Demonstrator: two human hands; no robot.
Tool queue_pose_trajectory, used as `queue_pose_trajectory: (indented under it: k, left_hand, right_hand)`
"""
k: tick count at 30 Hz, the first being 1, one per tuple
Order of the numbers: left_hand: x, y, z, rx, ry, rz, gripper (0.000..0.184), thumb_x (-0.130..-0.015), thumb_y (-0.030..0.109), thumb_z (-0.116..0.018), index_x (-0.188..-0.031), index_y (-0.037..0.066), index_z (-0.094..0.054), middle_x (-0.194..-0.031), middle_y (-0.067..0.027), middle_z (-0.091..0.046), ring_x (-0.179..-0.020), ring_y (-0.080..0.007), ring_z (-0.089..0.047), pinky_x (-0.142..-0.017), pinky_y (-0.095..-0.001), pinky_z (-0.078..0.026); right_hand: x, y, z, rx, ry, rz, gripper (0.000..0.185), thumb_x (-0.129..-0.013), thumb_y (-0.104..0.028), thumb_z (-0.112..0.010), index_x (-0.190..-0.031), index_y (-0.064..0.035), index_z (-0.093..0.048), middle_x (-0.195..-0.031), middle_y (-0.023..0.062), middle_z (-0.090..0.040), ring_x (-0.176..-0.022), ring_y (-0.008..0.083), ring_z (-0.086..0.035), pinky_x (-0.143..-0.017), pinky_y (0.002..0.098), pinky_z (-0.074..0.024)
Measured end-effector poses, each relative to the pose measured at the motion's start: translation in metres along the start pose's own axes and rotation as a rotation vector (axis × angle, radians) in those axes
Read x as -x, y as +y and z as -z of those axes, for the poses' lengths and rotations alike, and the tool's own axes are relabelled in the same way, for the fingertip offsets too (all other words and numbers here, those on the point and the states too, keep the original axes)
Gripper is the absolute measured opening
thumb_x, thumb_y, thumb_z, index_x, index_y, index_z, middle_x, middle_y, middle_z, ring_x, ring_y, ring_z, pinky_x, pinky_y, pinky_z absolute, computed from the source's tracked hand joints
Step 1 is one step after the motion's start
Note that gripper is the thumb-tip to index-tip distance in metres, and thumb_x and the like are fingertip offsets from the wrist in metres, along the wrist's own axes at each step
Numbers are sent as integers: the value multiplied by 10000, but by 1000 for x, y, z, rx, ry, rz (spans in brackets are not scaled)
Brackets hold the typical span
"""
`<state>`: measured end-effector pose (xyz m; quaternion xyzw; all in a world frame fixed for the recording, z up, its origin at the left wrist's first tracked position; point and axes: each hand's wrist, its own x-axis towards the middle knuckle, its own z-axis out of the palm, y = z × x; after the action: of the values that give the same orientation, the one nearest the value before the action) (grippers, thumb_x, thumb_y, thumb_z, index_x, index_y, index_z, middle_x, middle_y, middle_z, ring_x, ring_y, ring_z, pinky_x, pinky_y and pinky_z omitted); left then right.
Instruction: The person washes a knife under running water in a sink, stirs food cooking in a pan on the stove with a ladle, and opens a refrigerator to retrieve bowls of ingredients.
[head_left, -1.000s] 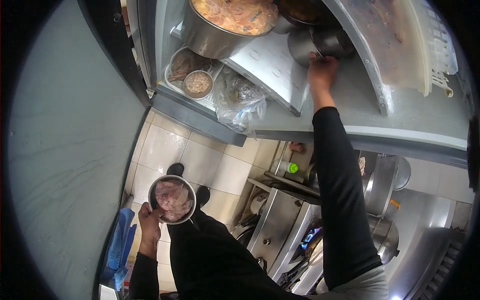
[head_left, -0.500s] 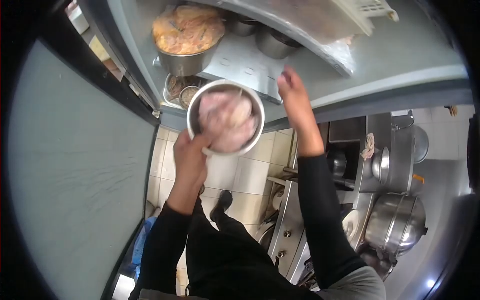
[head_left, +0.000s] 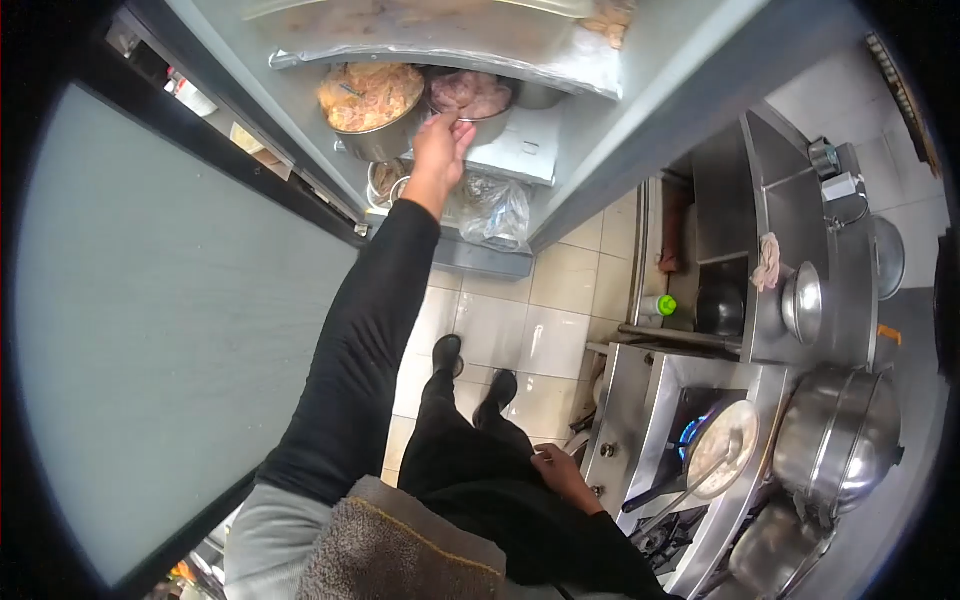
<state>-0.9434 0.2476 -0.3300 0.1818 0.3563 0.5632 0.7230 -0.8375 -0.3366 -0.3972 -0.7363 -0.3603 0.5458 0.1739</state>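
My left hand point(head_left: 441, 152) reaches into the open fridge, its fingers closed at the near rim of a metal pot point(head_left: 492, 128) with pink raw meat point(head_left: 470, 94) in it. That pot stands on the fridge shelf, beside a larger pot point(head_left: 375, 143) of orange-coloured food point(head_left: 368, 96). Low at my side, near my thigh, my right hand point(head_left: 560, 472) has its fingers partly hidden against the dark clothing, and nothing can be made out in it.
A clear plastic bag point(head_left: 495, 212) lies below the shelf point(head_left: 525, 145). The fridge door point(head_left: 190, 310) stands open at left. On the stove at right, a pan point(head_left: 722, 450) with a ladle sits by a blue flame. Large metal pots point(head_left: 835, 430) stand beyond it.
My left hand has carried the pot of meat up from in front of the fridge onto the shelf. My right hand has left the fridge and dropped to my side.
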Motion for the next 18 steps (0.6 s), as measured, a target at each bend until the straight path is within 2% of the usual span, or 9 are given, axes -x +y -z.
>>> queue_pose_trajectory:
  k: [1, 3, 4, 6, 9, 11, 13, 15, 18]
  left_hand:
    - [21, 7, 6, -69, -72, 16, 356, -954, 221, -599, -1189, -31, -512, -1121, -147, -550, -1109, -252, -553, -958, -364, -500]
    - [73, 5, 32, -101, -28, 59, 398, -970, 268, -572, -1230, -25, -502, -1180, -152, -548, -1170, -255, -527, -999, -372, -462]
    - [107, -2, 56, -171, 10, 115, 283, -954, 272, -593, -1147, 73, -536, -1085, -55, -577, -1018, -189, -575, -908, -349, -484]
    - [179, -38, 152, -227, -19, 177, 321, -960, 303, -577, -1187, 83, -522, -1112, -52, -579, -1027, -193, -573, -900, -364, -490]
    - [343, -41, 228, -437, 369, 473, 337, -943, 268, -564, -1216, 76, -515, -1097, -75, -584, -999, -209, -586, -842, -368, -518]
    - [425, -34, 297, -476, 546, 568, 334, -903, 182, -589, -1223, 112, -521, -948, -42, -609, -806, -182, -614, -715, -323, -527]
    - [490, 3, 297, -538, 673, 474, 284, -877, 156, -618, -1153, 118, -559, -874, -28, -604, -750, -151, -598, -643, -286, -509]
    - [513, 29, 346, -550, 604, 387, 296, -892, 149, -600, -1176, 83, -546, -891, -43, -608, -710, -138, -595, -591, -259, -487]
    - [520, 81, 302, -569, 608, 252, 394, -904, 152, -597, -1264, 62, -464, -941, -64, -612, -714, -143, -606, -575, -256, -480]
  right_hand:
    - [3, 5, 5, -9, 3, -46, 327, -921, -254, -639, -1171, -44, -611, -979, 172, -697, -899, 267, -684, -794, 362, -530]
    - [-1, 27, 8, 74, 65, -85, 348, -917, -292, -634, -1155, -40, -607, -983, 173, -702, -935, 290, -686, -807, 381, -530]
    - [1, 31, 9, 28, 74, -67, 370, -907, -297, -635, -1161, -30, -607, -983, 174, -700, -928, 287, -684, -816, 373, -527]
    - [-12, 18, 19, -60, 101, -19, 414, -886, -307, -637, -1174, -11, -606, -984, 178, -695, -914, 281, -680, -833, 358, -521]
    - [-33, 17, 19, 8, 78, 69, 412, -889, -304, -633, -1156, 8, -605, -951, 165, -690, -895, 262, -675, -814, 347, -518]
    - [-52, 19, 18, 6, 40, 147, 405, -898, -301, -627, -1154, 11, -601, -930, 149, -684, -850, 237, -668, -782, 340, -519]
    - [-56, 23, 12, -53, -13, 134, 388, -908, -291, -619, -1151, 11, -595, -912, 134, -676, -809, 212, -659, -747, 330, -518]
    - [-67, 19, 10, -178, -46, 62, 362, -919, -275, -609, -1145, 6, -586, -896, 120, -667, -772, 187, -648, -709, 317, -517]
    - [-75, 29, 4, -358, -35, 25, 305, -931, -255, -601, -1109, -8, -574, -879, 97, -651, -730, 161, -628, -672, 294, -510]
